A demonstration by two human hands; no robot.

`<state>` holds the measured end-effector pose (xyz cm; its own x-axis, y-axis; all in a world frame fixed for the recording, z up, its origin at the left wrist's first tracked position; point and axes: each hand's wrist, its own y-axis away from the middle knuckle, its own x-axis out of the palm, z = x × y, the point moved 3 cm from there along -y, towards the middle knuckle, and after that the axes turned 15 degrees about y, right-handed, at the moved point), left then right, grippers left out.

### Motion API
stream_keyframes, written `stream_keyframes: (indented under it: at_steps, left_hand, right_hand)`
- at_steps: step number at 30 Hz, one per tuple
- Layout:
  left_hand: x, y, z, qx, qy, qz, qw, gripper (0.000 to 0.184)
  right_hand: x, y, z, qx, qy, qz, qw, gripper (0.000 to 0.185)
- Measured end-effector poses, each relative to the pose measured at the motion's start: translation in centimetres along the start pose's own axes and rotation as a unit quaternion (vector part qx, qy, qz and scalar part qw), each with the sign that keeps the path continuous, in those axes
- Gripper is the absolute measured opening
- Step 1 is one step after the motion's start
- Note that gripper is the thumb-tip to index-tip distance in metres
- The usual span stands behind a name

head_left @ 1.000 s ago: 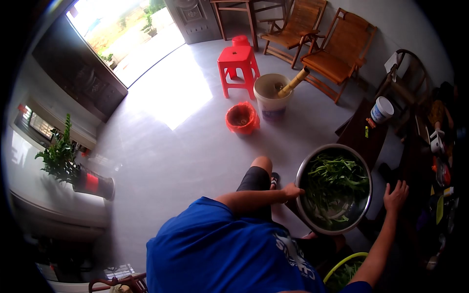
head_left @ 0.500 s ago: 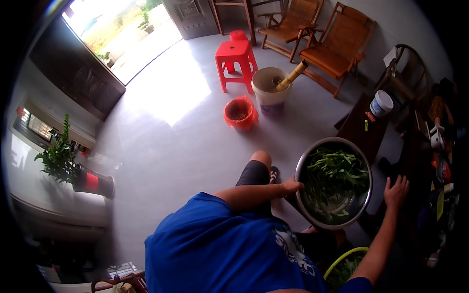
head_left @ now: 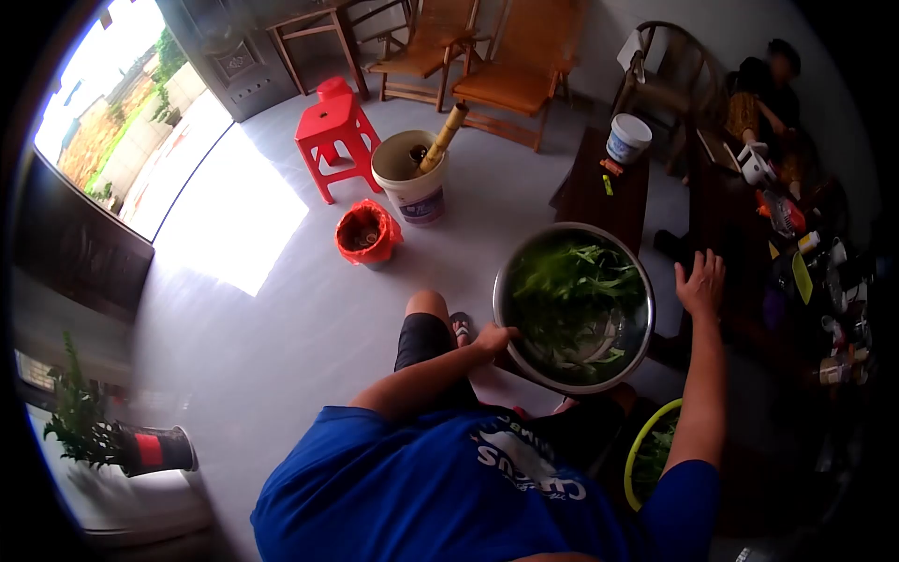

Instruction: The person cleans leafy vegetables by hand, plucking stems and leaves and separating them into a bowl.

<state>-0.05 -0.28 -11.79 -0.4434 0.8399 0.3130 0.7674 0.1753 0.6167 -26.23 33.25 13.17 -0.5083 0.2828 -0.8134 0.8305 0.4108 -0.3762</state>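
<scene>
A wide steel basin (head_left: 502, 351) is tilted in front of my body, holding long leafy greens (head_left: 581, 286). The left part of the greens is blurred. My left hand (head_left: 494, 339) is closed on the basin's near left rim. To the right of the basin, apart from it, my right hand (head_left: 700, 283) has its fingers spread and holds nothing. It is at the edge of a dark table; contact is hard to judge. Below my right forearm, a yellow-green rimmed basket (head_left: 633, 459) contains more greens, partly hidden by my arm.
A dark bench (head_left: 609, 211) carries a white tub (head_left: 628, 139). On the floor stand a bucket (head_left: 421, 201) with a bamboo pole (head_left: 442, 139), a red-lined bin (head_left: 370, 248) and red stools (head_left: 328, 122). Another person (head_left: 763, 94) sits at the cluttered table (head_left: 721, 225).
The view has swung right, so the room appears shifted left. My right hand has moved forward relative to the basin. My left hand still grips the rim.
</scene>
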Motion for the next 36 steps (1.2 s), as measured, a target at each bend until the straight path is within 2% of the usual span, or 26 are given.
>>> stream_keyframes:
  at_steps: [3, 5, 9, 11, 13, 15, 16, 17, 19, 21, 23, 25, 28, 32, 34, 36]
  left_hand:
    - [0.1, 0.8, -1.0, -0.004, -0.070, -0.032, 0.997, 0.042]
    - [0.3, 1.3, -1.4, -0.062, -0.038, -0.008, 0.997, 0.050]
    - [0.5, 2.2, -2.2, -0.014, -0.055, -0.026, 0.998, 0.051]
    - [0.2, 1.2, -1.3, -0.044, -0.029, 0.010, 0.999, 0.045]
    - [1.7, 4.3, -3.7, 0.010, -0.036, 0.007, 0.999, 0.043]
    - [1.2, 3.4, -2.9, 0.008, -0.034, -0.005, 0.999, 0.041]
    - [0.7, 1.8, -1.6, 0.022, 0.006, 0.052, 0.998, 0.041]
    - [0.0, -0.5, 0.3, -0.016, 0.073, 0.045, 0.996, 0.045]
    - [-0.8, -2.2, 1.2, -0.013, 0.031, 0.062, 0.998, 0.047]
    - [-0.1, -0.7, 0.4, -0.030, 0.057, 0.047, 0.997, 0.047]
    - [-0.3, -1.1, 0.4, -0.031, 0.046, 0.052, 0.997, 0.047]
    - [-0.2, -0.5, 0.0, -0.018, 0.038, 0.052, 0.998, 0.047]
    - [0.6, 1.0, -0.7, -0.019, 0.085, 0.072, 0.994, 0.044]
    - [-0.2, -0.7, 0.3, -0.016, 0.053, 0.067, 0.996, 0.045]
    - [-0.7, -1.3, 0.7, -0.033, 0.017, 0.065, 0.997, 0.045]
    - [0.5, 0.4, -0.2, -0.036, 0.060, 0.079, 0.994, 0.044]
  right_hand:
    - [0.2, 0.6, -0.1, -0.013, 0.029, 0.024, 0.999, 0.055]
    - [-0.6, 0.8, 0.1, -0.031, 0.030, 0.026, 0.999, 0.055]
    - [-1.1, 3.5, 2.2, -0.012, -0.060, -0.115, 0.992, 0.051]
    - [-3.4, 6.3, 3.8, 0.005, -0.125, -0.202, 0.971, 0.043]
    - [-5.4, 10.2, 5.2, 0.042, -0.215, -0.210, 0.953, 0.038]
    - [-6.2, 15.2, 6.6, 0.090, -0.282, -0.190, 0.936, 0.034]
    - [-6.5, 17.9, 7.4, 0.119, -0.326, -0.154, 0.925, 0.031]
    - [-6.6, 20.5, 8.3, 0.137, -0.349, -0.135, 0.917, 0.030]
    - [-5.8, 25.8, 10.0, 0.204, -0.374, -0.040, 0.904, 0.030]
    - [-5.4, 29.7, 11.4, 0.257, -0.396, 0.044, 0.881, 0.030]
    - [-3.2, 32.7, 12.8, 0.321, -0.469, 0.037, 0.822, 0.034]
    - [-1.3, 34.4, 13.6, 0.377, -0.530, 0.072, 0.756, 0.035]
    - [-1.7, 33.8, 14.6, 0.477, -0.596, 0.178, 0.621, 0.034]
    - [-0.8, 31.8, 15.8, 0.490, -0.647, 0.215, 0.544, 0.031]
    - [-1.1, 31.0, 16.6, 0.485, -0.656, 0.238, 0.526, 0.031]
    - [-0.3, 31.1, 17.6, 0.484, -0.671, 0.237, 0.509, 0.031]
